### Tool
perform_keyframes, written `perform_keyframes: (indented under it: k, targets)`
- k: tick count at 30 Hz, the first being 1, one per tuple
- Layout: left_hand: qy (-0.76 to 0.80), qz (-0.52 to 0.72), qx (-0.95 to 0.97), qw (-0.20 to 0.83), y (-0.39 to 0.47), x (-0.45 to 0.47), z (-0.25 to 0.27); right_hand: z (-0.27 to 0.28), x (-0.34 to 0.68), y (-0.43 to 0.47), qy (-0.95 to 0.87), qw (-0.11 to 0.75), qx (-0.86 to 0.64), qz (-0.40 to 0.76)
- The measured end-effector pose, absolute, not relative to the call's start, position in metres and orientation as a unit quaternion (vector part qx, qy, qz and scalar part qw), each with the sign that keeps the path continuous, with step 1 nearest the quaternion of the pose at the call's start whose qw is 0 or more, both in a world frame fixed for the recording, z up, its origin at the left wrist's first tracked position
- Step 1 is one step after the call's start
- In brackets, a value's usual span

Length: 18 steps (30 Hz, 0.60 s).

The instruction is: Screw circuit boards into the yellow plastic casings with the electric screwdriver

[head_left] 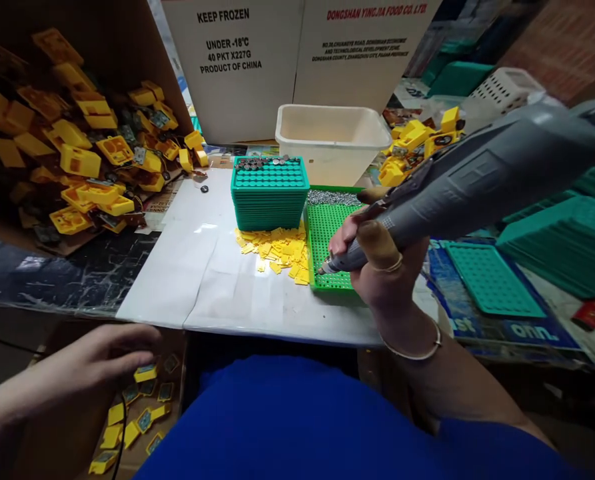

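My right hand (pixel 390 267) is wrapped round a grey electric screwdriver (pixel 457 180). Its tip points down at the left side of a green perforated tray (pixel 324 230), where small metal screws (pixel 334 198) lie along the far end. Finger covers sit on some of the right fingertips. At the lower left, my left hand (pixel 114 350) hangs over a cardboard box (pixel 62 413), fingers loosely stretched. Just below its fingertips is a yellow plastic case (pixel 145 373); whether they touch cannot be seen. Several similar yellow cases (pixel 144 420) lie in that box.
Behind the loose yellow pieces (pixel 282 250) stands a stack of teal trays (pixel 270 207) topped with dark discs. A white bin (pixel 332 143) is at the back. Yellow housings (pixel 82 160) fill a carton at left. Another teal tray (pixel 494 277) lies at right. A black cable (pixel 122 433) crosses the lower box.
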<state>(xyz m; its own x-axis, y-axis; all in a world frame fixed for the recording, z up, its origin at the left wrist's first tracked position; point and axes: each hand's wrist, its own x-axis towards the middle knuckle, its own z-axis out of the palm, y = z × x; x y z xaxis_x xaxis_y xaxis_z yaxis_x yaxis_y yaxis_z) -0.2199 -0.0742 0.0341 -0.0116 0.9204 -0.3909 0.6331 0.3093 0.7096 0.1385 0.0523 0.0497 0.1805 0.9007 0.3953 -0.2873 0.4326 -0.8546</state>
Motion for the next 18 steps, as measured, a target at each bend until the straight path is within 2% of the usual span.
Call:
perform_keyframes:
  k: [2,4,6,12,15,18]
  targets:
    - [0.652,0.156,0.643,0.37,-0.039,-0.212,0.05,0.055,0.14,0.056,-0.476,0.699,-0.337,0.413]
    - [0.643,0.213,0.7,0.226,0.011,-0.199,0.065,0.059,0.146,0.059,-0.485,0.693,-0.362,0.391]
    - [0.642,0.213,0.731,0.091,0.068,-0.186,0.074,0.061,0.152,0.061,-0.498,0.685,-0.383,0.369]
    - [0.637,0.208,0.742,0.017,0.188,-0.17,0.072,0.06,0.162,0.061,-0.502,0.661,-0.384,0.405]
    - [0.627,0.217,0.747,0.021,0.204,-0.175,0.071,0.057,0.165,0.059,-0.511,0.647,-0.387,0.413]
    - [0.633,0.17,0.755,-0.022,0.198,-0.181,0.07,0.058,0.168,0.059,-0.502,0.66,-0.398,0.392]
